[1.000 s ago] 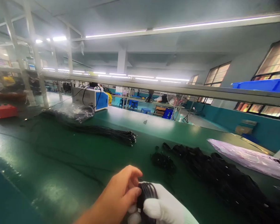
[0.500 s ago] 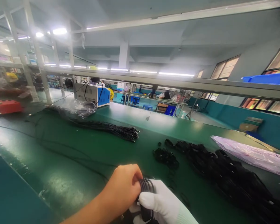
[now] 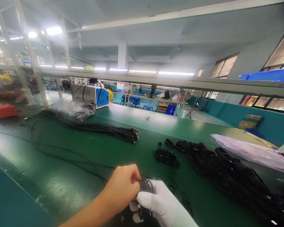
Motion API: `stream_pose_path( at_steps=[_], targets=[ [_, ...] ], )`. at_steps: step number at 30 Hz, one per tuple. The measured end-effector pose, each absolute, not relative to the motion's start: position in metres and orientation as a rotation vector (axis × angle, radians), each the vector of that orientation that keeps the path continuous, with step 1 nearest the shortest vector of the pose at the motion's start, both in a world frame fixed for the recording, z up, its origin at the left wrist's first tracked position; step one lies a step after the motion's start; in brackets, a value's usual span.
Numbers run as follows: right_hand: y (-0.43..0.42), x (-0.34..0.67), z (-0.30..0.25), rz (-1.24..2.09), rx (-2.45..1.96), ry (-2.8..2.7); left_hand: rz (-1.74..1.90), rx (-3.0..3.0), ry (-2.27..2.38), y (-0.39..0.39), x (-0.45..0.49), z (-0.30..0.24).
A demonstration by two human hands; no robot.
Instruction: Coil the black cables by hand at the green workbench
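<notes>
A black cable (image 3: 146, 186) is wound into a tight coil at the bottom centre. Wrapped round the coil from the right is my right hand (image 3: 159, 201), in a white glove, its thumb across the turns. My bare left hand (image 3: 125, 186) is closed at the coil's left side, fingers curled against the turns; its fingertips are hidden. A length of loose black cable (image 3: 85, 162) trails over the green table to the left of my hands. Several small black rings (image 3: 167, 157) lie in a heap beyond my right hand.
Many coiled black cables (image 3: 227, 176) are piled on the right. A bundle of straight black cables (image 3: 104, 130) lies across the green table (image 3: 61, 189), partly under clear plastic. Behind stand a blue and grey machine (image 3: 92, 96) and a shelf beam (image 3: 156, 79). A pinkish plastic bag (image 3: 251, 153) lies far right.
The view has shifted slightly, so most things sit a little further left. Both hands stay at the coil, with only slight movement.
</notes>
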State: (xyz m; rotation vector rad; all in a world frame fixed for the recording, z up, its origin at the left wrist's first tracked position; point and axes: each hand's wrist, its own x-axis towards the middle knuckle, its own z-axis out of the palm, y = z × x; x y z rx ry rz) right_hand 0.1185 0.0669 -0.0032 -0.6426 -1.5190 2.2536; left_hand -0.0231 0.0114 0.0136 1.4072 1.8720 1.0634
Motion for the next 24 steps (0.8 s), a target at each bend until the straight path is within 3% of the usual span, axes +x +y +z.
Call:
stream_pose_path(
  at_steps=[9, 16, 21, 24],
  targets=[
    [0.066, 0.12, -0.005, 2.374, -0.589, -1.58, 1.07, 1.123, 1.584, 0.014, -0.022, -0.001],
    [0.069, 0.119, -0.007, 2.45, -0.411, -1.622, 1.125, 1.493, 1.716, 0.018, -0.023, -0.006],
    [0.074, 0.116, -0.005, 2.25, -0.388, -1.804, 1.186, 1.434, 1.644, 0.019, -0.021, -0.009],
    [0.072, 0.114, -0.011, 2.349, -0.416, -1.717, 1.174, 1.458, 1.639, 0.019, -0.022, -0.007]
  ],
)
